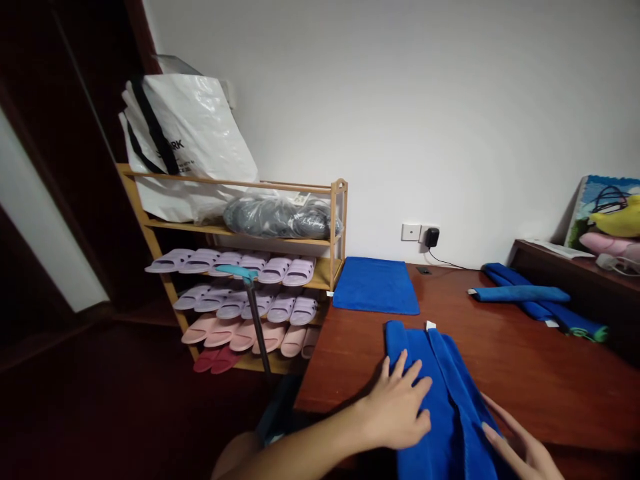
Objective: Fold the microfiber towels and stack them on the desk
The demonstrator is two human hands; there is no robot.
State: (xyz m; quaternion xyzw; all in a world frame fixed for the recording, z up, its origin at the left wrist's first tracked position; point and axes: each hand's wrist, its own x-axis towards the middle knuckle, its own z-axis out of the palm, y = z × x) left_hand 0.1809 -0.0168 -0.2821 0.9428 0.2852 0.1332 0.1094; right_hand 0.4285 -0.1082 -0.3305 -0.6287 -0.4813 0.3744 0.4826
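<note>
A blue towel (433, 387) lies in front of me on the wooden table, with its long sides folded inward and a white tag at its far end. Spread flat on its left part is my left hand (403, 407), fingers apart. At the towel's right edge, my right hand (523, 440) grips the folded fabric between thumb and fingers; part of this hand is cut off by the frame. Beyond it, a second blue towel (376, 285) lies flat near the wall. Several rolled blue towels (523, 294) are piled at the table's right side.
Left of the table (345, 363) stands a wooden shoe rack (339, 227) with several slippers (274, 270), a white bag (195, 127) and a plastic-wrapped bundle (285, 217). A teal-headed pole (257, 320) stands before it. A black plug (432, 237) sits in the wall socket.
</note>
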